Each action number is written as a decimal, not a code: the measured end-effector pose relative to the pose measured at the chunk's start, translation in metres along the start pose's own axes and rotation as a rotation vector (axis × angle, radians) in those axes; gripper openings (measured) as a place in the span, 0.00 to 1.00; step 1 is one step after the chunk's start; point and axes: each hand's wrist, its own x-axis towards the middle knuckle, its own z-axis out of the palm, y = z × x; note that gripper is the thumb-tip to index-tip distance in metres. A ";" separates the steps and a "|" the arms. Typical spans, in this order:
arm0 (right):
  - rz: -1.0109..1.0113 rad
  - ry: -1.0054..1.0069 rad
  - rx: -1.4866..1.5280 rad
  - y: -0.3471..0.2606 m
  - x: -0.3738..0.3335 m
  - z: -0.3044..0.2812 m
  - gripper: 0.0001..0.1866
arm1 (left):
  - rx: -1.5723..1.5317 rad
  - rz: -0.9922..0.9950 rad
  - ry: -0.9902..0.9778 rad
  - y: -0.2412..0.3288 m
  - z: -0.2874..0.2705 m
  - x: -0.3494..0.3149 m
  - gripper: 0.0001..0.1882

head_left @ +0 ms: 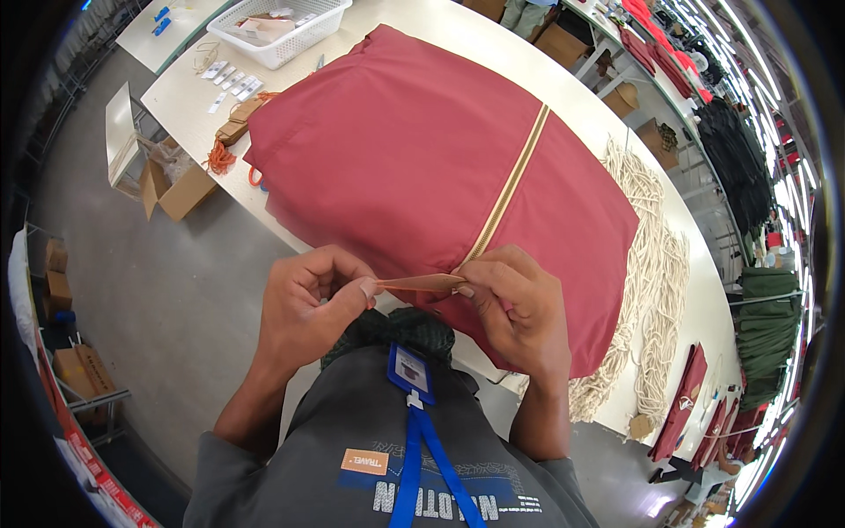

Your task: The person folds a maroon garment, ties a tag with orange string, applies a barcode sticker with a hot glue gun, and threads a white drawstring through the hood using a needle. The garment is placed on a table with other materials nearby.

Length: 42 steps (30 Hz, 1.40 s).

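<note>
- I saw the tabletop [493, 51] edge curving past the maroon cloth [396, 132] at 1 o'clock, gray floor [158, 299] toward 9.
- Left hand [310, 304] and right hand [521, 304] pinched one tan tag [421, 282] at the cloth's 6 o'clock; its face eluded me.
- I counted one brass zipper [512, 180], its lower end indistinct, and one white basket [290, 46] at 11.
</note>
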 end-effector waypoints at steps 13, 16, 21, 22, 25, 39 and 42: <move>0.010 -0.071 -0.115 -0.012 0.005 -0.001 0.12 | 0.016 -0.001 0.080 0.000 0.001 0.005 0.07; -0.001 -0.100 -0.158 -0.014 0.006 -0.003 0.11 | 0.306 0.204 0.141 -0.003 0.005 0.005 0.06; -0.020 -0.111 -0.178 -0.016 0.008 0.001 0.13 | 0.554 0.620 0.165 0.004 0.014 0.010 0.05; -0.016 -0.125 -0.186 -0.016 0.009 0.002 0.13 | 0.556 0.684 0.160 0.007 0.016 0.011 0.05; -0.035 -0.113 -0.160 -0.016 0.010 0.005 0.12 | 0.554 0.762 0.138 0.015 0.021 0.016 0.06; 0.014 0.025 0.279 0.005 -0.005 -0.002 0.11 | 0.553 0.461 -0.059 0.023 0.015 -0.012 0.09; 0.119 0.220 0.383 0.013 -0.012 -0.009 0.09 | 0.582 0.422 -0.063 0.031 0.001 -0.031 0.10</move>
